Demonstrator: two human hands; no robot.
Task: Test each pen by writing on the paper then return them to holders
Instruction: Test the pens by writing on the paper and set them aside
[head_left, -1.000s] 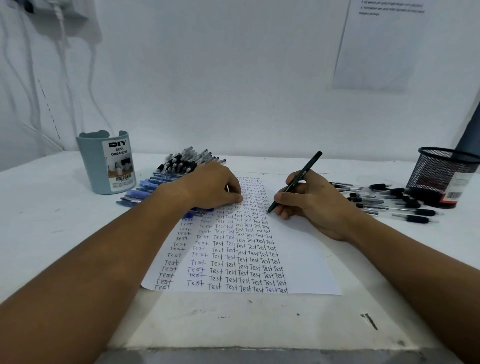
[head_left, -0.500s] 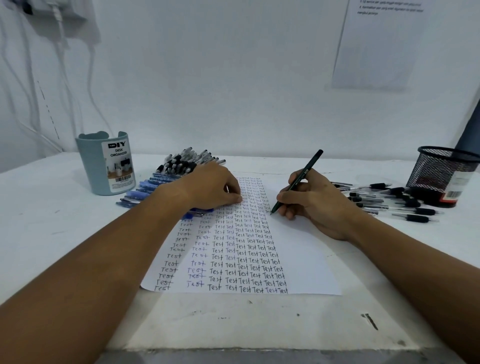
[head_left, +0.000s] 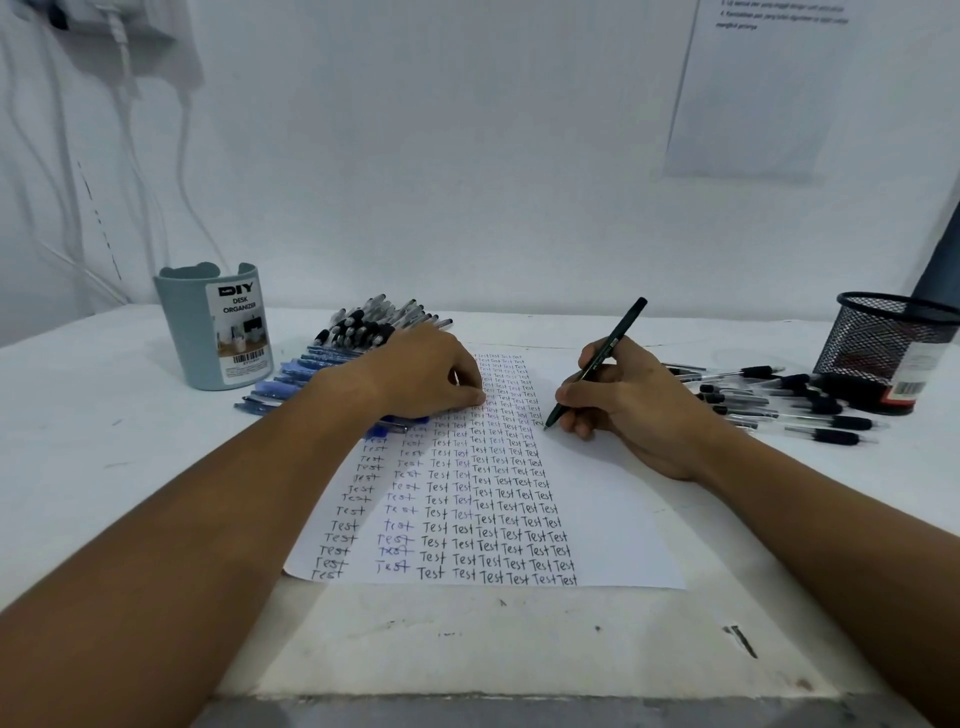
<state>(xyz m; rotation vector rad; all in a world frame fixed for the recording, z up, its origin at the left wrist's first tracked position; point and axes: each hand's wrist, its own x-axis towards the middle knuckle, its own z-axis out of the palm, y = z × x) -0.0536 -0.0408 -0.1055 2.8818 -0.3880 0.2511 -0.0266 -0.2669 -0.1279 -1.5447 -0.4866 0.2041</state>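
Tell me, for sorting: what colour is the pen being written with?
Dark green, almost black: the slim pen in the right hand, head view.

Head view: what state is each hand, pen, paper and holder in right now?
Right hand: grips dark green pen, tip at the paper.
Left hand: rests on white paper sheet, fingers curled.
Paper: flat, columns of "Test" across its left part.
Grey-blue desk organizer cup: upright.
Black mesh holder: upright.
Loose pens: lying flat.

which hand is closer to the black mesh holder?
Right. The right hand, gripping the dark pen, is on the paper's right half, toward the mesh holder. The left hand rests across the paper, by the blue pens.
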